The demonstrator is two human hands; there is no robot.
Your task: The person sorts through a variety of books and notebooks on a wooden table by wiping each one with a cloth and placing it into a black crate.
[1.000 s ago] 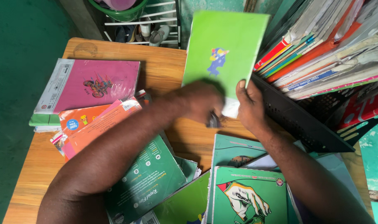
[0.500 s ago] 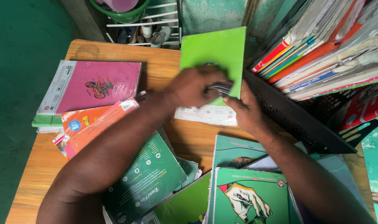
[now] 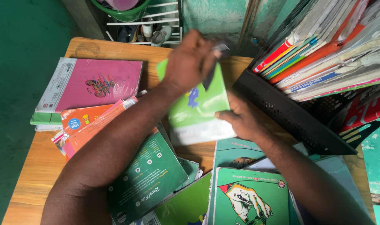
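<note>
My right hand point(image 3: 240, 121) grips the lower right edge of a thin light-green book point(image 3: 198, 112) with a small blue figure on its cover. The book is held tilted above the wooden table point(image 3: 35, 175). My left hand point(image 3: 190, 62) is at the book's top edge, closed on a small dark grey object point(image 3: 213, 68) that presses against the cover. I cannot tell what that object is; it may be a cloth.
A pink book point(image 3: 98, 83) and orange books point(image 3: 90, 121) lie at the left. A dark green book point(image 3: 148, 175) and a green book with a drawn hand point(image 3: 248, 200) lie near me. At the right, a black crate point(image 3: 290, 116) holds several books. A white rack point(image 3: 156, 21) stands behind the table.
My left hand has moved with the dark object from the book's lower part up to its top edge. The book has been turned and now tilts lower, toward me.
</note>
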